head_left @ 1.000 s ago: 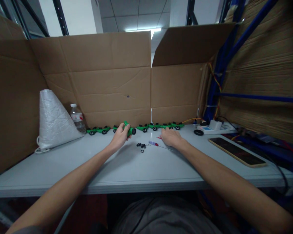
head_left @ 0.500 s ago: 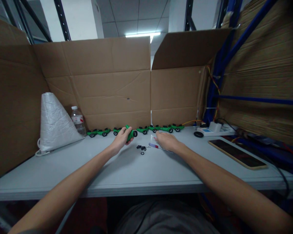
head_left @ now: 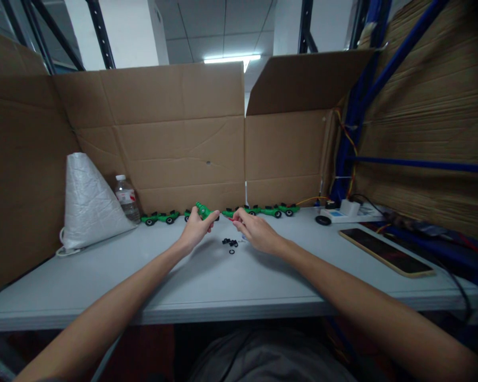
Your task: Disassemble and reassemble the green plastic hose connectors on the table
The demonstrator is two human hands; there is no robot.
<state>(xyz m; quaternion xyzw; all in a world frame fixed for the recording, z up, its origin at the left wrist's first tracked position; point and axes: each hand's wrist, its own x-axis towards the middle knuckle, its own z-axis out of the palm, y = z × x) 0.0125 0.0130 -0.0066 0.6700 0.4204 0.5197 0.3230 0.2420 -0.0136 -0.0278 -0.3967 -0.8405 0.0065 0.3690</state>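
Observation:
My left hand (head_left: 195, 229) is wrapped round a green toy car (head_left: 203, 210), which it lifts above the table, tilted. My right hand (head_left: 255, 229) pinches a thin red tool (head_left: 231, 218), whose tip points left at the car; its exact kind is too small to tell. Small black parts (head_left: 230, 242) and a black ring (head_left: 231, 252) lie on the table between and below the hands. Part of a screwdriver (head_left: 244, 239) shows beside the right hand, which covers the rest.
Several green toy cars (head_left: 271, 211) line the back against a cardboard wall (head_left: 183, 143). To the left stand a silvery bag (head_left: 90, 204) and a water bottle (head_left: 126, 197). A phone (head_left: 386, 251), a power strip (head_left: 352, 212) and a black disc (head_left: 323, 219) are on the right.
My right hand has picked up the thin red tool and brought it left towards the car. My left hand has turned the car, so its wheel no longer faces right.

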